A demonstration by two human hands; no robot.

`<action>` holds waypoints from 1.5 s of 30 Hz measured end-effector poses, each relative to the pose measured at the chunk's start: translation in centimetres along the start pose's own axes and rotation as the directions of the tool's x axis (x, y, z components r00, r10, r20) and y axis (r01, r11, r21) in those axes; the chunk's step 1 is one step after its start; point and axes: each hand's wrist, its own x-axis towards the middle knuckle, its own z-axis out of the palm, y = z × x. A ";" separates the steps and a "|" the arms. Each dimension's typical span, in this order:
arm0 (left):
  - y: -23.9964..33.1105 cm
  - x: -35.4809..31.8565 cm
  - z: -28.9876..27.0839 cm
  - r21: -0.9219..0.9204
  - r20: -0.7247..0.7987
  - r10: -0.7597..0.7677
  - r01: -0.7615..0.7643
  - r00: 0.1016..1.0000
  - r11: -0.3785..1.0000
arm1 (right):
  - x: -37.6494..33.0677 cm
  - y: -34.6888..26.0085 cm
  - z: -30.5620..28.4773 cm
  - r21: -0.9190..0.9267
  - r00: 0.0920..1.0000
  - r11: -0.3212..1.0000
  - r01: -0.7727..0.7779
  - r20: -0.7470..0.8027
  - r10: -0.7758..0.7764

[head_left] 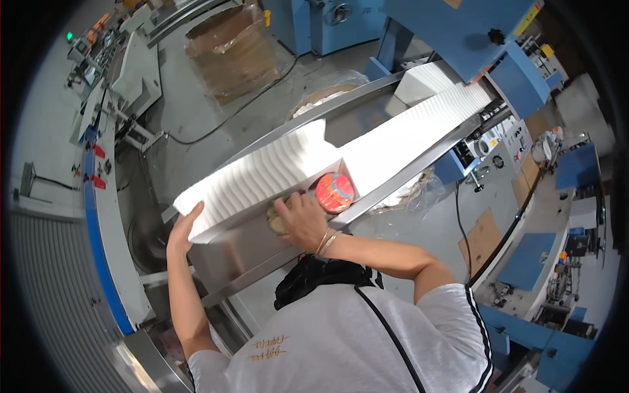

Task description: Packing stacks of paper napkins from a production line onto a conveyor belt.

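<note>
A long row of thin white sheets (pixel 262 164), packed on edge, lies along the near part of a metal trough (pixel 242 252). My left hand (pixel 185 230) lies flat against the row's near left end, fingers stretched; some of them are hidden. My right hand (pixel 304 221) bends its fingers over a tan, round thing (pixel 275 217) beside the row; most of it is covered, so its kind is unclear. Just right of that hand, a round red piece with a coloured print (pixel 335 192) sits against a small box-like block (pixel 344 171).
A second white row (pixel 419 124) runs up the trough to a blue machine (pixel 458 26), beside a white block (pixel 422 84). Beyond the trough stands a plastic-lined carton (pixel 232 56). A black cable (pixel 229 114) crosses the floor. A blue-edged bench (pixel 108 242) stands left.
</note>
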 end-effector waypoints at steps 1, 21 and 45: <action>0.2 0.4 0.3 -0.023 0.006 -0.018 0.018 1.000 1.000 | 0.1 0.8 0.2 0.050 0.997 0.998 0.035 -0.067 -0.031; -1.5 -0.8 -1.0 -0.167 -0.064 0.002 -0.013 0.998 0.986 | 10.1 33.3 -9.7 -0.459 0.893 0.766 -0.449 -0.258 0.369; -3.7 -4.9 -6.6 -0.129 -0.094 -0.036 0.023 0.995 0.991 | 11.2 7.6 -1.5 0.521 0.677 0.534 -0.666 0.722 0.140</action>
